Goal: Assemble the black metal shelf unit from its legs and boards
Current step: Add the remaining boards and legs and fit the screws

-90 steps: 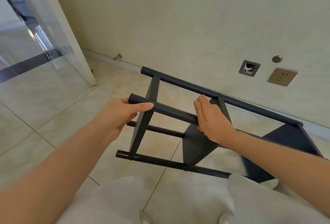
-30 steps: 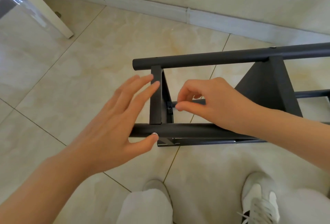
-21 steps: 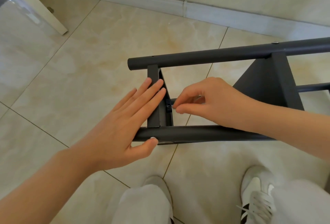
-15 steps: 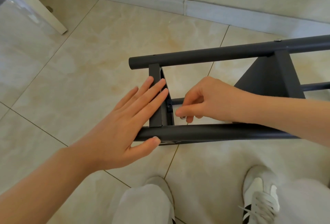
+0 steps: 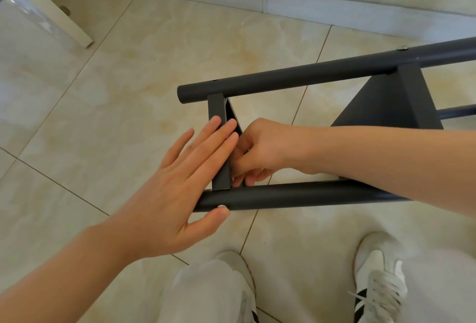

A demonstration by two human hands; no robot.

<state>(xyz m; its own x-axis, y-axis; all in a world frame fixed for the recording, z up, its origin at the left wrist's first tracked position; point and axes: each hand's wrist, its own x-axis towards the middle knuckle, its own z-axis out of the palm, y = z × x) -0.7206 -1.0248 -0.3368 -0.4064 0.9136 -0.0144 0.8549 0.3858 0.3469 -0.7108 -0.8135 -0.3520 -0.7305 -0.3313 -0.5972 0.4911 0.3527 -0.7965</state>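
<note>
Black tubular metal shelf frame on its side on tiled floor. Left hand flat, splayed, bracing end board; right hand pinched inside, contents hidden. Rigid, light, smooth: hold by legs.

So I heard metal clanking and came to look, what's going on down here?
A person is putting together a black metal shelf unit that lies on its side on the tiled floor. The left hand presses flat against the end board, thumb by the near leg. The right hand reaches behind that board, fingers pinched at something small that is hidden from view.
</note>
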